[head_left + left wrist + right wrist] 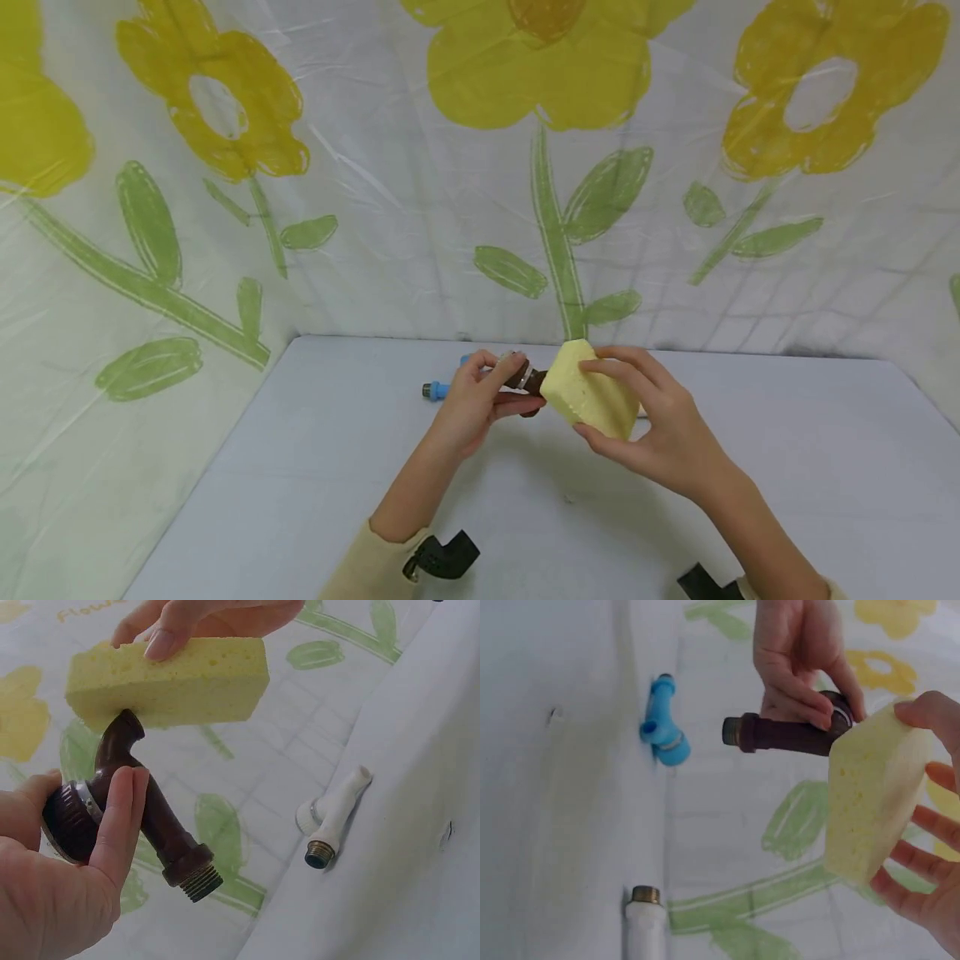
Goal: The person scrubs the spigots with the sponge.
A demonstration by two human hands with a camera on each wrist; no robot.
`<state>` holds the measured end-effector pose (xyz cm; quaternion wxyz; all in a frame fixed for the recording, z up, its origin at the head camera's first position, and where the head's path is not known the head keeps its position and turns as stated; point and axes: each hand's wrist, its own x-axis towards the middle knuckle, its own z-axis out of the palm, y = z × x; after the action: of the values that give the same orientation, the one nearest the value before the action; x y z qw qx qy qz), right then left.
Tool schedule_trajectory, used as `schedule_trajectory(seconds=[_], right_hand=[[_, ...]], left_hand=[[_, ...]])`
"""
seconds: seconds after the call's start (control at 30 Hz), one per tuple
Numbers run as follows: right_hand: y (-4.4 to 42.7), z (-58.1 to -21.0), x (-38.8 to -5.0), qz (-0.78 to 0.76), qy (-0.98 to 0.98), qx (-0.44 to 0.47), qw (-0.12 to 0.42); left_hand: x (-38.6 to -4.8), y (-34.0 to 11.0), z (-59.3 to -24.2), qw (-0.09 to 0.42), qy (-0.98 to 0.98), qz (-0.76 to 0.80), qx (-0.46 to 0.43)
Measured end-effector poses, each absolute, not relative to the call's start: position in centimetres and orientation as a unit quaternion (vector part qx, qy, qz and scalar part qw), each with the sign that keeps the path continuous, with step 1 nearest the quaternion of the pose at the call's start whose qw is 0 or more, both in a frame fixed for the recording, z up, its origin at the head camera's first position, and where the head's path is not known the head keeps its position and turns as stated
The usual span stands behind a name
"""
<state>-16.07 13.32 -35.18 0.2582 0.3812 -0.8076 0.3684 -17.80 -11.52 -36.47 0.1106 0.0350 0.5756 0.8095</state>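
Note:
My left hand (474,402) grips a dark brown tap (160,817) by its round ribbed knob, with the threaded end sticking out past the fingers. My right hand (660,417) holds a pale yellow sponge (592,390) between thumb and fingertips. In the left wrist view the tap's curved spout meets the underside of the sponge (169,686). Seen from the right wrist, the sponge (874,795) covers part of the tap (787,735). Both hands are raised over the middle of the white table (570,533).
A blue tap (664,724) lies on the table behind the left hand, mostly hidden in the head view. A white tap (337,814) with a brass thread lies farther right. Behind the table's back edge hangs a flower-printed sheet (405,233).

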Motion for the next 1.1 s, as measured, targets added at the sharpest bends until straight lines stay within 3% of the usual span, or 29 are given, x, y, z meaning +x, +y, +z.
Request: schedule_trajectory(seconds=[0.1, 0.37, 0.6, 0.97, 1.1], right_hand=[[13.2, -35.3, -16.2, 0.388, -0.801, 0.38, 0.252], [12.4, -35.7, -16.2, 0.453, -0.769, 0.339, 0.298], [12.2, -35.7, -15.8, 0.494, -0.769, 0.331, 0.234], [12.2, -35.4, -15.5, 0.601, -0.716, 0.302, 0.187], [12.3, -35.3, -15.4, 0.602, -0.722, 0.302, 0.16]], left_hand=[[-17.7, -11.6, -36.4, 0.126, 0.576, 0.807, 0.039], [-17.4, -11.6, -36.3, 0.216, 0.602, 0.761, 0.112], [-17.4, -11.6, -36.2, 0.205, 0.604, 0.762, 0.106], [-17.2, -11.2, -36.3, 0.254, 0.629, 0.723, 0.133], [-17.2, -11.3, -36.3, 0.246, 0.604, 0.749, 0.117]])
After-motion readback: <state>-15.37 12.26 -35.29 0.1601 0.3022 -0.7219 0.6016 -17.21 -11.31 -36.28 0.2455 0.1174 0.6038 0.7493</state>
